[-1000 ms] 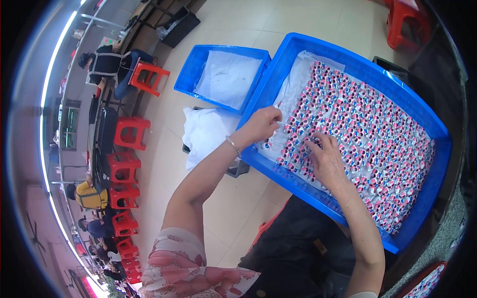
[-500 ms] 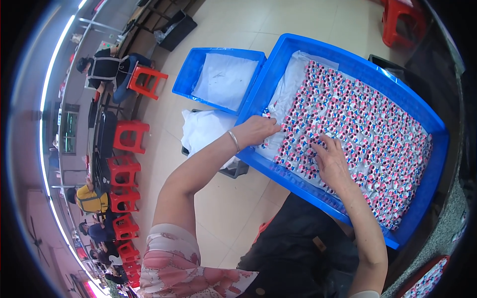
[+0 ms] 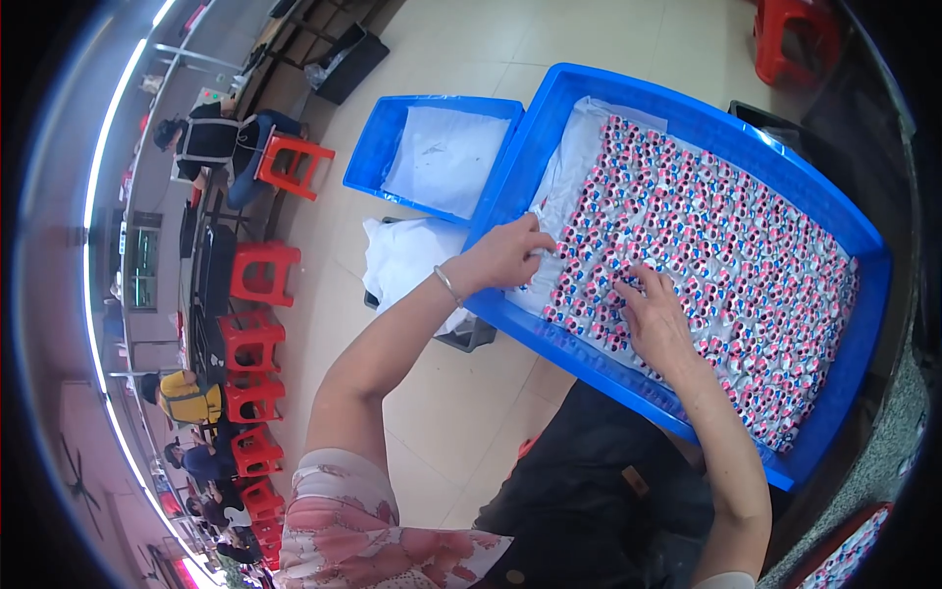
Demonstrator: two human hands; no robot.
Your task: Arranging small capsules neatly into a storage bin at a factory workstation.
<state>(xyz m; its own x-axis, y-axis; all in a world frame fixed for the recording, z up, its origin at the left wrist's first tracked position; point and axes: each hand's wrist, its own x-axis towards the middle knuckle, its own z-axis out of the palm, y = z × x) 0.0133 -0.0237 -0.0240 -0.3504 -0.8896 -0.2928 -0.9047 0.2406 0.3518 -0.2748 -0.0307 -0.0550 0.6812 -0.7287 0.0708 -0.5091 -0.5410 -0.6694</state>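
A large blue tray (image 3: pixel 687 118) lies in front of me, lined with white sheet and filled with rows of several small pink, blue and white pieces (image 3: pixel 726 245). My left hand (image 3: pixel 505 253) rests at the tray's left rim, fingers curled and pinching at the white sheet's edge. My right hand (image 3: pixel 655 319) lies flat on the pieces near the tray's near edge, fingers spread. A thin bracelet sits on my left wrist.
A smaller blue tray (image 3: pixel 392 137) with a white lining stands to the left. A white bag (image 3: pixel 407 257) lies on a stand below it. Red stools (image 3: pixel 257 273) line the left side, where several people sit. Another red stool (image 3: pixel 795 39) stands at the top right.
My left hand has slid down along the tray's left side toward me. My right hand shifted slightly left over the pieces.
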